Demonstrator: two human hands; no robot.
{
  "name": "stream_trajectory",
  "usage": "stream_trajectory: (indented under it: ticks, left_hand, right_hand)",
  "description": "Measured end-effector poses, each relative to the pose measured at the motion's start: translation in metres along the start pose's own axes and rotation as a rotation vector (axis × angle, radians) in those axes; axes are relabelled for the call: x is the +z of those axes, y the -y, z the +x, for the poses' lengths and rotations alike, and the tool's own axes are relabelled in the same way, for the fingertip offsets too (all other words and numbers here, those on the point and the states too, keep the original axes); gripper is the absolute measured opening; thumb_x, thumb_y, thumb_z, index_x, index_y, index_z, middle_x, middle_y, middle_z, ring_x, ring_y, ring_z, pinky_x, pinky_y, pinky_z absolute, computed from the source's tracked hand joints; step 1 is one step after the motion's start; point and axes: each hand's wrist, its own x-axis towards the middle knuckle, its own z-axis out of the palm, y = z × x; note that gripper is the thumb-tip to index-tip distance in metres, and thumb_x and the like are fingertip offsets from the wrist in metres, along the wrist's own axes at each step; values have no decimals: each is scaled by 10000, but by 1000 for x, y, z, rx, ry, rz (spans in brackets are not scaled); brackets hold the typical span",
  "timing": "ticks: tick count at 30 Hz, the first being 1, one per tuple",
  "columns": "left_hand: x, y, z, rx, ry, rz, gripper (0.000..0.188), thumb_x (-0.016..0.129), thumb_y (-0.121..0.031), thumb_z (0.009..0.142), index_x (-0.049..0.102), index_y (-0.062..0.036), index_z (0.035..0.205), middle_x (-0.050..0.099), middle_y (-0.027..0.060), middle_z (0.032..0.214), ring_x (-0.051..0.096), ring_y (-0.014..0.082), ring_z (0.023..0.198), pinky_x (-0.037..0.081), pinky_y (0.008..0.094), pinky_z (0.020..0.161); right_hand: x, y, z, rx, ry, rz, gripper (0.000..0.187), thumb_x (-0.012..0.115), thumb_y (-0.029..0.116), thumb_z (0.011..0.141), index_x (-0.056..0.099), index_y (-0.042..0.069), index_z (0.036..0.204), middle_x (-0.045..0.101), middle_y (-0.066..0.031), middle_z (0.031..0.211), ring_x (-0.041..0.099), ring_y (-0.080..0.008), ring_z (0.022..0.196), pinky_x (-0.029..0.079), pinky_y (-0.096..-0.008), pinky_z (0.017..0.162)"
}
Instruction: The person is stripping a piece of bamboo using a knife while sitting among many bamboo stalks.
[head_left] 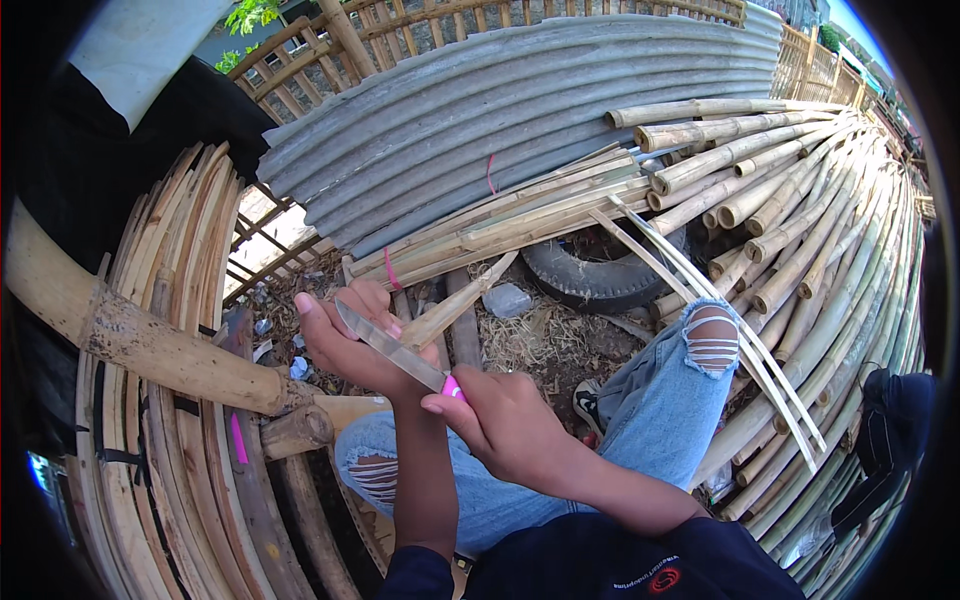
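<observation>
My right hand (pixel 515 420) grips a knife by its pink handle (pixel 453 388). The knife's steel blade (pixel 385 345) points up and left, crossing in front of my left palm and wrist. My left hand (pixel 345 340) is turned palm up with its fingers curled in; what they close on, if anything, is partly hidden by the blade. Right beside those fingers a split bamboo piece (pixel 455 305) slants away up and right, and I cannot tell whether the hand holds it. Two thin bamboo strips (pixel 745 345) lean past my right knee (pixel 710 335).
Long bamboo poles (pixel 790 215) are heaped on the right. Bundled split slats (pixel 560 215) lie before a corrugated sheet (pixel 520 110), near an old tyre (pixel 575 275). At left, a thick bamboo pole (pixel 180 355) crosses upright slats (pixel 185 225). Another person's dark-clothed leg (pixel 880 450) shows far right.
</observation>
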Motion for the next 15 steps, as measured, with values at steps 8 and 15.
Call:
stream_trajectory:
  ticks: [8,15]
  left_hand:
    - [9,-8,-3,-29,-51,-73,445,410,-276,970,290,-164,556,251,-15,405,206,83,368,233,242,441]
    - [-1,4,-1,74,39,-7,410,389,-323,985,371,-167,607,254,-27,416,229,85,368,261,205,431]
  right_hand:
    - [-7,0,0,-89,-22,24,472,529,400,927,537,-40,754,549,-203,556,583,-416,559,468,-469,513]
    - [-7,5,1,51,-7,89,481,499,386,946,545,-47,743,547,-211,554,580,-423,564,465,-471,523]
